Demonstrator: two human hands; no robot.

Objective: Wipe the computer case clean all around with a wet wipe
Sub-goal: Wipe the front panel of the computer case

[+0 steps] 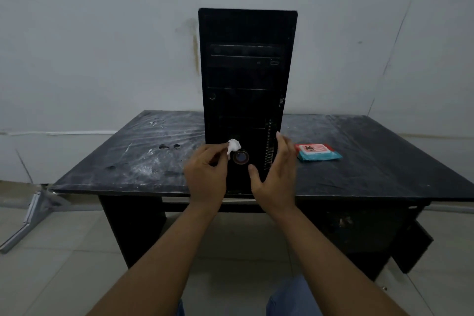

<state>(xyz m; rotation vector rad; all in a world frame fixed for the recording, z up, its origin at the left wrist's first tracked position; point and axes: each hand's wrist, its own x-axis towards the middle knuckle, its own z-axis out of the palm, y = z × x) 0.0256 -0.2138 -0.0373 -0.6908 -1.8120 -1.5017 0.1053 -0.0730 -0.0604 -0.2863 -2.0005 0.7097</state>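
A tall black computer case [247,72] stands upright on the dark table [372,161], its front panel facing me. My left hand [207,174] pinches a crumpled white wet wipe [234,146] against the lower front panel, just above a round button. My right hand [275,174] is open, fingers straight, at the case's lower right front edge beside the vent slits. I cannot tell whether it touches the case.
A red and blue pack of wet wipes [318,152] lies on the table right of the case. The tabletop is dusty with white smears. A grey wall stands close behind. A metal bar [25,220] lies on the tiled floor at left.
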